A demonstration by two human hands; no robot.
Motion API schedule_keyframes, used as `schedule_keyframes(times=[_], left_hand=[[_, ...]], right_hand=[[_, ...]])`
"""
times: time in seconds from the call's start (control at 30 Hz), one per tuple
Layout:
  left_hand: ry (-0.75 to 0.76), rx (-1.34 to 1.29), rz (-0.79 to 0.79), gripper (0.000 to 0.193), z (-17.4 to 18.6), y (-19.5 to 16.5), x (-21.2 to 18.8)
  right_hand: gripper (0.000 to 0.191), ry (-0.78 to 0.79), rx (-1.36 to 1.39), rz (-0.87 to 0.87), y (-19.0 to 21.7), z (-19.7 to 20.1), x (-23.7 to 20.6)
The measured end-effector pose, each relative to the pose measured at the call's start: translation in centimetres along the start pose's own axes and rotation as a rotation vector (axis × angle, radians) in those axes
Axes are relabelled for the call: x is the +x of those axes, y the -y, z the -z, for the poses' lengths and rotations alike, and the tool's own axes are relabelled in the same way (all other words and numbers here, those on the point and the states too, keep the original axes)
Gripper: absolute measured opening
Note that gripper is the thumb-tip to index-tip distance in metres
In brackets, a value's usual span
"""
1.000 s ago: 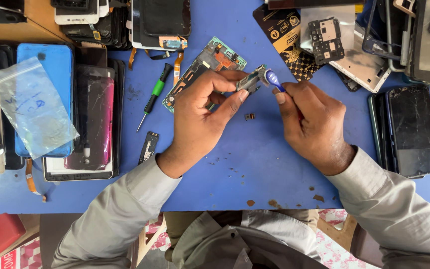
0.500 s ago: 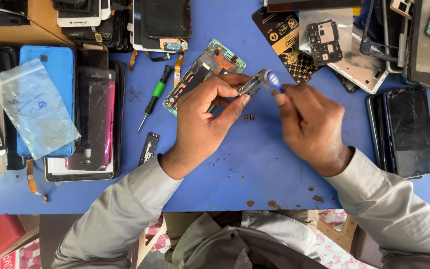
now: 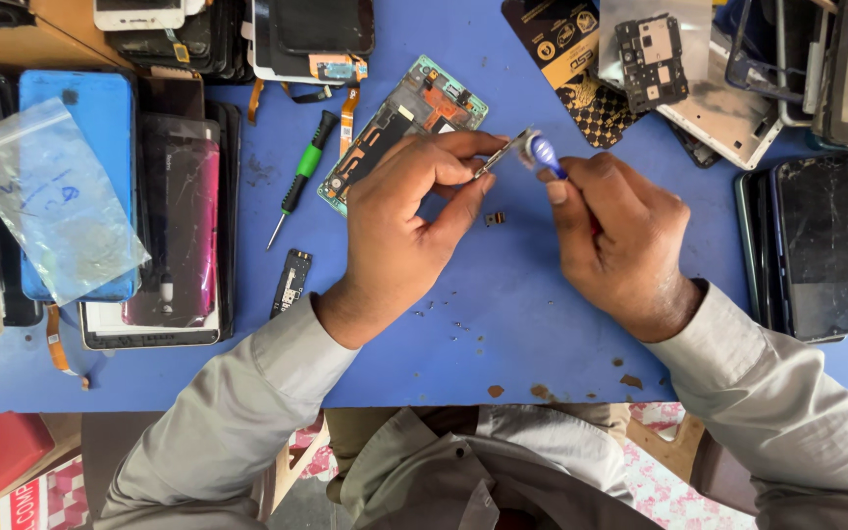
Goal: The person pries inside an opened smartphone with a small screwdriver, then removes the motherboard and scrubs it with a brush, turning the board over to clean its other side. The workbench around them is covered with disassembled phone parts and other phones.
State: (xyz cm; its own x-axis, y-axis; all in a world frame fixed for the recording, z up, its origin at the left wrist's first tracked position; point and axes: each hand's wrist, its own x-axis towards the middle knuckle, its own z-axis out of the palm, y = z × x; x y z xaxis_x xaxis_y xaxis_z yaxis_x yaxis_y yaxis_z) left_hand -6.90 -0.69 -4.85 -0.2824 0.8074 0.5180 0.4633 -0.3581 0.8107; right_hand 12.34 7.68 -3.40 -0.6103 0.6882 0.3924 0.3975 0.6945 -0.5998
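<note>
My left hand (image 3: 409,221) pinches a small silvery metal part (image 3: 504,154) between thumb and fingers above the blue table (image 3: 424,344). My right hand (image 3: 615,240) grips a tool with a blue tip (image 3: 545,154) and presses that tip against the part. Just behind my left hand lies an opened phone frame with a green circuit board (image 3: 414,108). A tiny dark component (image 3: 494,218) rests on the table between my hands.
A green-handled screwdriver (image 3: 301,177) and a small black board (image 3: 291,282) lie left of my hand. Stacked phones, a blue phone back (image 3: 90,108) and a plastic bag (image 3: 46,201) fill the left. Cracked phones (image 3: 821,245) and a loose circuit board (image 3: 652,49) sit right.
Both hands have shifted slightly; the blue tool tip has stayed on the small metal part and worked against it. Nothing else on the table has moved.
</note>
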Motion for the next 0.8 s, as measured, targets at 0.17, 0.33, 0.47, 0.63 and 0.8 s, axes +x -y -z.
schedule_keyframes(times=[0.17, 0.33, 0.47, 0.63, 0.8], left_hand=[[-0.021, 0.207, -0.155, 0.027, 0.4, -0.5, 0.1], [-0.034, 0.262, -0.181, 0.023, 0.9, -0.7, 0.4], [-0.054, 0.278, -0.180, 0.021, 1.1, -0.8, 0.5], [-0.062, 0.276, -0.181, 0.019, 1.1, -0.8, 0.5], [-0.061, 0.266, -0.169, 0.019, 1.1, -0.9, 0.4]], right_hand=[[0.006, -0.001, -0.006, 0.045, 0.1, 0.2, -0.2], [0.007, 0.008, -0.006, 0.003, -0.1, 0.1, -0.1], [0.008, 0.042, 0.002, 0.013, 0.0, 0.0, -0.3], [0.008, 0.032, 0.015, 0.009, -0.1, 0.0, -0.2], [0.007, 0.039, 0.010, 0.012, 0.0, 0.0, -0.3]])
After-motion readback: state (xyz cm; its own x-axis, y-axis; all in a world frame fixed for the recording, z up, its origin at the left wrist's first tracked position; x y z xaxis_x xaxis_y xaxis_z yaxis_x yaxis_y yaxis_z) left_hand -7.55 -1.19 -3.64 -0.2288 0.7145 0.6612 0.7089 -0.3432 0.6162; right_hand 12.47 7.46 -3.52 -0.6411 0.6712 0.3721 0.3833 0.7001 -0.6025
